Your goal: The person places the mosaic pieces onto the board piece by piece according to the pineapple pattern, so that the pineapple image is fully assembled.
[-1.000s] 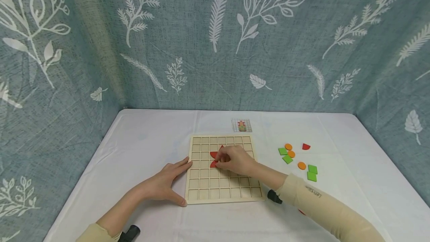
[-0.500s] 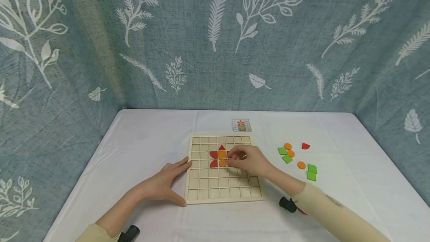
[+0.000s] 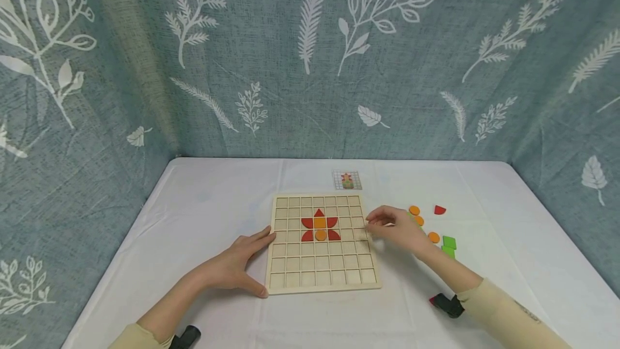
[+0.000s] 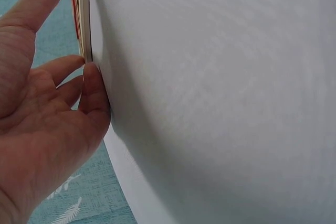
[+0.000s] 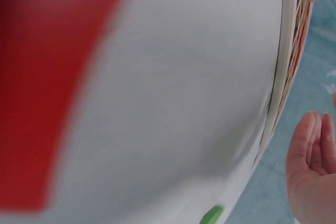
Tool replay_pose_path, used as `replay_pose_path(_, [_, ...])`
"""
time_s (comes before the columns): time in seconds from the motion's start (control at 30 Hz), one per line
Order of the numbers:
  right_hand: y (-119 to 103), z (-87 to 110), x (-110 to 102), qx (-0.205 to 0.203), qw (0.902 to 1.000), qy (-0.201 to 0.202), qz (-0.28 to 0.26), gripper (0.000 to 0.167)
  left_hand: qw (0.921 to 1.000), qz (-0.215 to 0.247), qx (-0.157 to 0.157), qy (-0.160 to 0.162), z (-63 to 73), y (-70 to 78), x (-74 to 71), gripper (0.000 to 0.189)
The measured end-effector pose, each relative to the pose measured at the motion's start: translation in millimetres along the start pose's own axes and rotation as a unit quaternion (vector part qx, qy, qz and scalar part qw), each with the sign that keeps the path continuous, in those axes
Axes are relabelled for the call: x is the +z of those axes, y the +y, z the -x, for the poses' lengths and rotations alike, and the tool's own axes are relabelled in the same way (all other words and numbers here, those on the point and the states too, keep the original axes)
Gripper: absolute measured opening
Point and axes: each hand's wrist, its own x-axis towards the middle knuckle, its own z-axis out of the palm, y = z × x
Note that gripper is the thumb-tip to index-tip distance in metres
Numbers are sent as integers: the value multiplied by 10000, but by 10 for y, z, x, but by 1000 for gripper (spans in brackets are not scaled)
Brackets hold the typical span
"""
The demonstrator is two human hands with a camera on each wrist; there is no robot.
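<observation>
Head view. Clock positions run round the board (image 3: 322,264), 12 being its far edge.
- Board: gridded, flat on the bench (image 3: 218,187). Set in cells: orange square (image 3: 319,222); red triangle (image 3: 318,213) at its 12; orange disc (image 3: 321,235) at its 6; red quarters (image 3: 307,223), two down each flank.
- Card (image 3: 346,180): just beyond the board, towards 12.
- Left hand (image 3: 237,263): at 9, thumb and fingers spread, tips at the edge, nothing clasped.
- Right hand (image 3: 397,229): at 3, thumb and fingertips slightly apart, no piece visible between; contact with the edge cannot be told.
- Loose discs (image 3: 434,237) and green squares (image 3: 449,242): past that hand at 3, partly hidden.
- Red piece (image 3: 432,300): at 4, beside the wrist camera (image 3: 449,306).

Left wrist view.
- Left hand: at 9, digits parted along the board's edge.

Right wrist view.
- Red shape, blurred: 7 to 11, close to the lens.
- Right hand: at 4, fingers nearly straight.

Risks, judged: a low-carried wrist camera could nudge the red piece; trailing fingers could scatter loose squares; a left-hand push could slide the board and jog set pieces.
</observation>
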Motion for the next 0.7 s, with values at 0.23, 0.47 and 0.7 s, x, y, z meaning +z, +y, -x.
replay_pose_path(0.23, [238, 78, -268, 94, 9984, 449, 327, 25, 10000, -38, 43, 14, -7, 0, 6, 114])
replay_pose_path(0.47, [424, 161, -570, 225, 9949, 801, 572, 29, 9999, -93, 56, 70, -4, -11, 3, 115])
replay_pose_path(0.7, [600, 205, -766, 639, 9888, 973, 930, 36, 10000, -50, 25, 66, -3, -1, 14, 115])
